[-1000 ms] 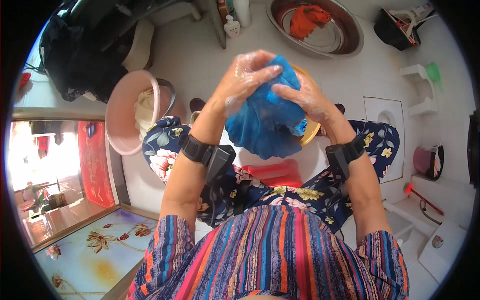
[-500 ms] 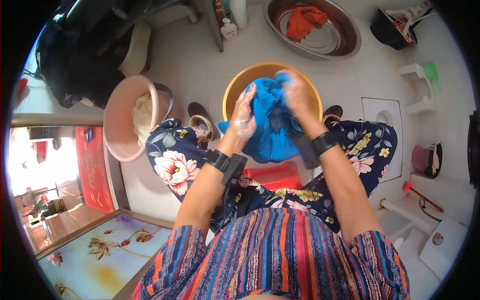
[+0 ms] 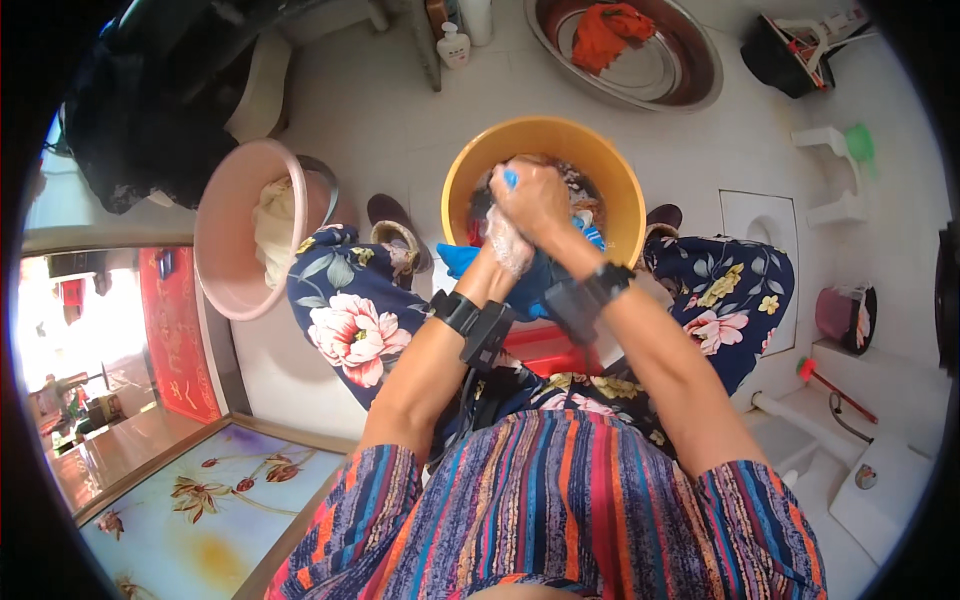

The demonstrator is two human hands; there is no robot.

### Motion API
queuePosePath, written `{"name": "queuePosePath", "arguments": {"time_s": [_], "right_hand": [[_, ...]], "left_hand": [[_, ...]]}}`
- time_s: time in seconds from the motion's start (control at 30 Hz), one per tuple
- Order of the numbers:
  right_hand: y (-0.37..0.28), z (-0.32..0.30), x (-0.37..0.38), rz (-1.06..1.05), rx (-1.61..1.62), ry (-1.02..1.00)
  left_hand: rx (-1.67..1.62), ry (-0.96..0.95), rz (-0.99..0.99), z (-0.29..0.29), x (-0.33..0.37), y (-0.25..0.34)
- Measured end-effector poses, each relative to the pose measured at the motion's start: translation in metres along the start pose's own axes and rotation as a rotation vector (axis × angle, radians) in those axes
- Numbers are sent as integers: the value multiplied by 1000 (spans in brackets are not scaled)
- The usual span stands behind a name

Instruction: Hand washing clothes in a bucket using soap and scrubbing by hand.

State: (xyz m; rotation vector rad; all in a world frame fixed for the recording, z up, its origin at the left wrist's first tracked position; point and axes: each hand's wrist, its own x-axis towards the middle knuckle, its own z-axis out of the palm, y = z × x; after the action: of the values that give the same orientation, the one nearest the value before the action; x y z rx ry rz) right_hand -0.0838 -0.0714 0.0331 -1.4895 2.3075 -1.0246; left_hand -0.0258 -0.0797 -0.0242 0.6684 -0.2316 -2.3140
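Note:
Over the yellow tub [image 3: 628, 180], my two hands press together around a wet blue cloth [image 3: 530, 290]. My right hand [image 3: 535, 203] is closed on it, with a small blue bit poking out of the fist. Beneath and against it, soapy suds coat my left hand [image 3: 508, 245], closed on the same cloth; its fingers are largely hidden by the right hand. The rest of the cloth hangs below my wrists, over the tub's near side. Inside the tub, wet laundry [image 3: 585, 205] lies in dark water.
To the left stands a pink bucket [image 3: 215, 230] holding cream cloth [image 3: 272, 230]. A steel basin [image 3: 700, 90] with an orange cloth [image 3: 610, 38] is at the back, near a white pump bottle [image 3: 453, 46]. A red plastic object [image 3: 545, 345] lies between my legs. On the right is a floor toilet [image 3: 770, 235].
My hands have come together, the right one moving left and down onto the left. The blue cloth, earlier spread between them over the tub, is bunched and hangs nearer me, uncovering the laundry.

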Motion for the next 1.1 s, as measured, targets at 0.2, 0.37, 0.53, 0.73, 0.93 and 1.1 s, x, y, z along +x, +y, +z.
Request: {"name": "queuePosePath", "arguments": {"time_s": [0.2,0.37,0.53,0.73,0.93,1.1], "right_hand": [[3,9,-4,0,134,56],[83,-7,21,180,400,-72],[55,-52,3,566,1382,-647],[55,-89,5,418,1271,-336],[73,-104,31,447,1453,77],[75,-31,12,-56,535,-34]], "left_hand": [[226,82,-135,20,-20,10],[173,15,-313,58,-26,16],[599,-113,-73,39,-11,57],[1319,-301,144,51,-21,68],[874,-236,10,37,-22,69],[-8,-113,-125,22,5,22]]}}
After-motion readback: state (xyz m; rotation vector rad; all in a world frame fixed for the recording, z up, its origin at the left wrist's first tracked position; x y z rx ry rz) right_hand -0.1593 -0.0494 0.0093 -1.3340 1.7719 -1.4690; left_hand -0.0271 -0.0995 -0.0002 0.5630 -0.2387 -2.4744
